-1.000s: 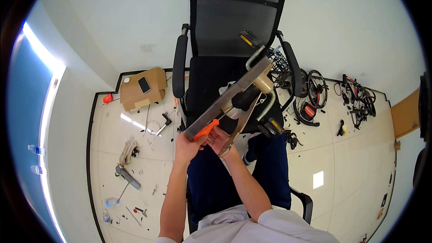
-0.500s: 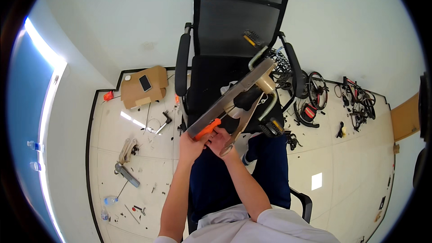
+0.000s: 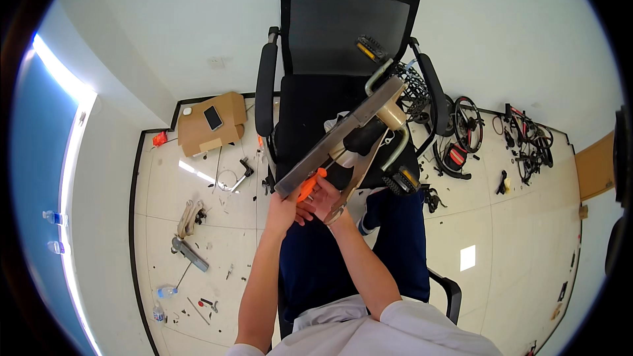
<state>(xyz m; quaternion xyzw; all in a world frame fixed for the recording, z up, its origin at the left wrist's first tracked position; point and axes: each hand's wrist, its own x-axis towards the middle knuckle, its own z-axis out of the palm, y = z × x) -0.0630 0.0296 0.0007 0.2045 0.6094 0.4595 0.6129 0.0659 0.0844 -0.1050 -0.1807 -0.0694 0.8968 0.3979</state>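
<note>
A bicycle frame section lies slanted across the chair seat toward my lap, with a long grey chain guard (image 3: 330, 142), a beige bottom bracket shell (image 3: 391, 116) and cranks. A black pedal (image 3: 372, 49) is at its far end and another pedal (image 3: 401, 180) at its right. My left hand (image 3: 282, 213) is closed at the guard's near end. My right hand (image 3: 323, 199) has its fingers around an orange-handled screwdriver (image 3: 308, 186) between the guard and a flat metal stay (image 3: 359, 175). The screwdriver's tip cannot be made out, and fingers partly cover the handle.
A black mesh office chair (image 3: 349, 33) stands before me. Flattened cardboard (image 3: 227, 105) with a phone (image 3: 213, 118) lies at the left. Tools, small parts and water bottles (image 3: 166, 292) are scattered on the left floor. Bicycle wheels (image 3: 468, 125) and parts lie at the right.
The orange handle has tipped steeper and shows less. My right fingers have shifted around it, and the left fingers have spread a little below. The frame section has barely moved.
</note>
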